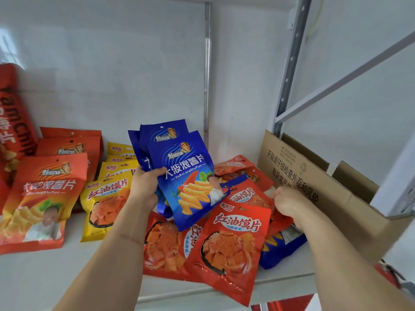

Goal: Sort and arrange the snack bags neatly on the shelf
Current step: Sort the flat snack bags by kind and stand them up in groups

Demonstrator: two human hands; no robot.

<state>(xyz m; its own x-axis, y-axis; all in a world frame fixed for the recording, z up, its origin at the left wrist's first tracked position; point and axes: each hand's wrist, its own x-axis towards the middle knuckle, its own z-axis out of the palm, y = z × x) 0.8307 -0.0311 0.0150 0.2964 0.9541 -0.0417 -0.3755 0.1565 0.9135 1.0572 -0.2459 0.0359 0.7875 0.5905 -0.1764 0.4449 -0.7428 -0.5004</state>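
My left hand (144,187) grips a fanned stack of blue snack bags (179,162) above the middle of the white shelf (67,272). Lower right, my right hand (288,204) reaches into a loose pile of red snack bags (233,241), its fingers curled on the edge of one red bag; the fingertips are hidden. Another blue bag (280,248) lies half buried under the pile's right side. At the left, orange-red bags (42,198) stand in a row, with yellow bags (105,198) lined up beside them.
An open cardboard box (314,182) lies on its side at the right end of the shelf, against a grey metal upright (289,63). A tall red yam-chip bag (15,122) stands at the far left. The shelf's front edge runs below the pile.
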